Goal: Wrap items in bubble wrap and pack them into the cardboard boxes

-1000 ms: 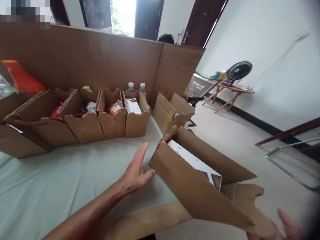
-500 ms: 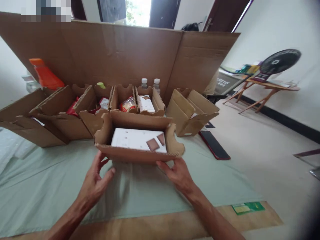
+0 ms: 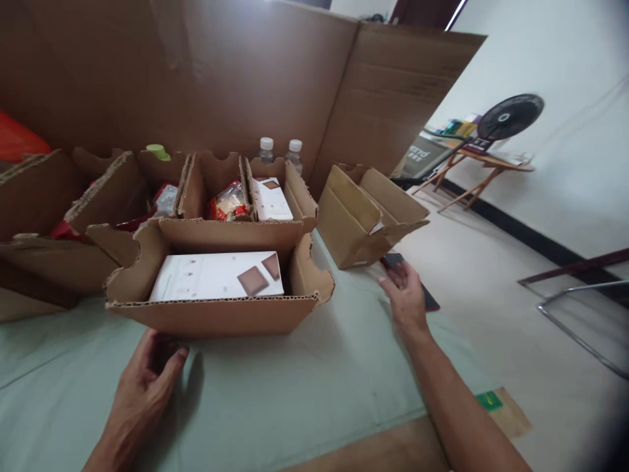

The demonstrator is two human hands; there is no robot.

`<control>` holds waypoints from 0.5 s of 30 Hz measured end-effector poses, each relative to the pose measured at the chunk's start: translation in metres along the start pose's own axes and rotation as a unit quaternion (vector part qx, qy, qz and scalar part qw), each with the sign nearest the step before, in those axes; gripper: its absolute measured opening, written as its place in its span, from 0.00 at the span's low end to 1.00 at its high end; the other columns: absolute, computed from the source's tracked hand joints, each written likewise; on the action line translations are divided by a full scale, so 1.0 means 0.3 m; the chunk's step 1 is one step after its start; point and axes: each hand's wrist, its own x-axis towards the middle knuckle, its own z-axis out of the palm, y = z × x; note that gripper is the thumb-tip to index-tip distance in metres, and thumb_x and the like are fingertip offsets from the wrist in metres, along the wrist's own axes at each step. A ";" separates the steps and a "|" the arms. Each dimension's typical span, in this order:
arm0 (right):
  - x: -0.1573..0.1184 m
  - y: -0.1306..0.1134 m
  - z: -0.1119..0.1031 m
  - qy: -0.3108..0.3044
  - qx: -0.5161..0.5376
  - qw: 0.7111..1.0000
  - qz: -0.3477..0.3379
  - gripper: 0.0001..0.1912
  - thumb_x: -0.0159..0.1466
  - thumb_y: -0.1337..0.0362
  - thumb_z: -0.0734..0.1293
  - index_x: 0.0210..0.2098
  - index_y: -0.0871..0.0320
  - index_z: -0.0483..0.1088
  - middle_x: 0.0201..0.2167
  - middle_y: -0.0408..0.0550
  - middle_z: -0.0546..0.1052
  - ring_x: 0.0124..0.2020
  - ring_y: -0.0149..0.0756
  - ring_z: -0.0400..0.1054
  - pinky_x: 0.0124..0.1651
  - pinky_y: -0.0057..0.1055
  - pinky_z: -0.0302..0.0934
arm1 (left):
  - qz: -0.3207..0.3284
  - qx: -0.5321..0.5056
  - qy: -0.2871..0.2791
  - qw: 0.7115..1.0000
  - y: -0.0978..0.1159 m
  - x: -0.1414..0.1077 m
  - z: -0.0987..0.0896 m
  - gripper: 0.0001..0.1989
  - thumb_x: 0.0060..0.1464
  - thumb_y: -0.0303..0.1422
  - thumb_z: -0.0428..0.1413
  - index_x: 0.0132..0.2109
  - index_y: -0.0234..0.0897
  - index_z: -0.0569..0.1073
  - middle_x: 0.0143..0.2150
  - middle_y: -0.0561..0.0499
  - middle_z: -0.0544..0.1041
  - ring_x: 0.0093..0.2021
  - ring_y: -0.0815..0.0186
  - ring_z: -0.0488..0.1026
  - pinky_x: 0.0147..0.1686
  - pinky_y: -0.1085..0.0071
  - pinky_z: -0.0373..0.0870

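Observation:
An open cardboard box (image 3: 221, 318) stands on the green cloth, with a white carton (image 3: 211, 275) bearing brown squares inside it. My left hand (image 3: 147, 380) is just in front of the box's lower left edge, fingers curved and apart, holding nothing. On the right, my right hand (image 3: 405, 295) reaches over the dark phone (image 3: 431, 300), its fingers apart near the phone's far end. Whether the fingertips touch the phone cannot be made out. Another cardboard box (image 3: 351, 229) stands just left of the phone.
Behind are several cardboard boxes holding packets, among them a box (image 3: 248, 190) with a white carton. Two white-capped bottles (image 3: 294, 154) stand against a tall cardboard panel (image 3: 265, 78). A green packet (image 3: 490, 401) lies near the front right edge. A fan (image 3: 508, 118) stands beyond.
My right hand has left the front box and moved right, over the phone. My left hand is now a little away from the box. The view has shifted right and down.

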 end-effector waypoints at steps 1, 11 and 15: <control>0.051 0.008 0.016 -0.001 0.007 1.000 0.002 0.41 0.51 0.51 0.75 0.62 0.52 0.63 0.65 0.59 0.69 0.65 0.54 0.66 0.65 0.57 0.61 | 0.001 -0.005 0.001 1.000 0.002 0.002 0.003 0.19 0.54 0.47 0.61 0.49 0.43 0.73 0.41 0.47 0.79 0.43 0.56 0.77 0.43 0.63 0.75; 0.074 0.042 0.077 -0.013 0.007 1.000 0.012 0.40 0.52 0.46 0.74 0.59 0.58 0.66 0.62 0.62 0.72 0.63 0.55 0.68 0.67 0.58 0.59 | -0.021 0.005 0.018 1.000 -0.001 -0.009 0.017 0.21 0.56 0.46 0.60 0.52 0.39 0.73 0.45 0.45 0.79 0.46 0.56 0.77 0.46 0.63 0.74; -0.082 -0.028 0.056 -0.100 -0.018 0.995 0.008 0.35 0.55 0.46 0.75 0.58 0.52 0.70 0.60 0.57 0.75 0.60 0.54 0.71 0.62 0.55 0.66 | -0.026 -0.002 0.053 0.998 0.026 -0.020 0.035 0.21 0.56 0.45 0.60 0.53 0.38 0.72 0.45 0.44 0.78 0.45 0.57 0.76 0.46 0.63 0.74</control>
